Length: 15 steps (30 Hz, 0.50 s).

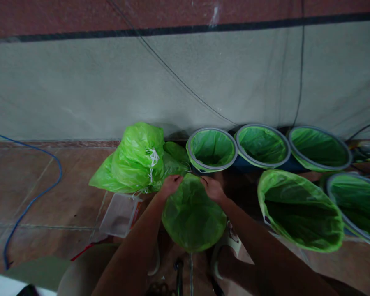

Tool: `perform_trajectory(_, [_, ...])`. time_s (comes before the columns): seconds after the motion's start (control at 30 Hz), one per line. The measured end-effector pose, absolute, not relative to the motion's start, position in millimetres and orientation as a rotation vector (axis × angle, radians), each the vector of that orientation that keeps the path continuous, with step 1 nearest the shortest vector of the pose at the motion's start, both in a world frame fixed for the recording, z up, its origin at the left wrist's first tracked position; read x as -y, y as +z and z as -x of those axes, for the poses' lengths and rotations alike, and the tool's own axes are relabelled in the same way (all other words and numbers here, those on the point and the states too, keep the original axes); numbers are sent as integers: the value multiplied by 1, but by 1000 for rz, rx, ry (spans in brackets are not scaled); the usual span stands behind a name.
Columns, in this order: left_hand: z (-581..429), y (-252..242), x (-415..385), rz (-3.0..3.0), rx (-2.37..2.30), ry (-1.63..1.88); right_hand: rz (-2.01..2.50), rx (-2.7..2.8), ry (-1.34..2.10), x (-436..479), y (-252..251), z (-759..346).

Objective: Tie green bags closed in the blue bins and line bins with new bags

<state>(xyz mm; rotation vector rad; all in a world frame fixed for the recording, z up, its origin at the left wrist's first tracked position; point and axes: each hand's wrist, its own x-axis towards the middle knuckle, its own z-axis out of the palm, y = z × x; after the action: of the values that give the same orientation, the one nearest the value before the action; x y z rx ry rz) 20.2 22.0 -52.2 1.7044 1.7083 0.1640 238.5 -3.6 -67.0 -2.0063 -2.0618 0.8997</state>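
Note:
A translucent green bin bag (pixel 193 213) hangs open between my knees, its mouth facing up; whether a bin stands inside it I cannot tell. My left hand (pixel 172 185) is closed on the far left part of its edge. On the far right part, my right hand (pixel 212 188) grips the same edge, a short gap from the left. Just left of my hands lies a full green bag (pixel 138 158) tied with white string. Right of my right arm stands a bin (pixel 302 211) lined with a green bag folded over its rim.
Several bins with grey rings over green liners, such as a near one (pixel 212 150), line the wall (pixel 80 90). A clear plastic box (pixel 120 216) sits on the tiled floor to the left. A blue hose (pixel 38 197) curves farther left, and dark cables (pixel 172 74) hang down the wall.

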Motion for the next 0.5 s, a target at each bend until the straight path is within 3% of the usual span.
perform_trajectory(0.33, [-14, -45, -10, -2057, -1678, -330, 2093, 2244, 958, 3, -72, -249])
perform_trajectory(0.5, [-11, -39, -11, -2041, -1697, -382, 2215, 2189, 934, 12, -68, -251])
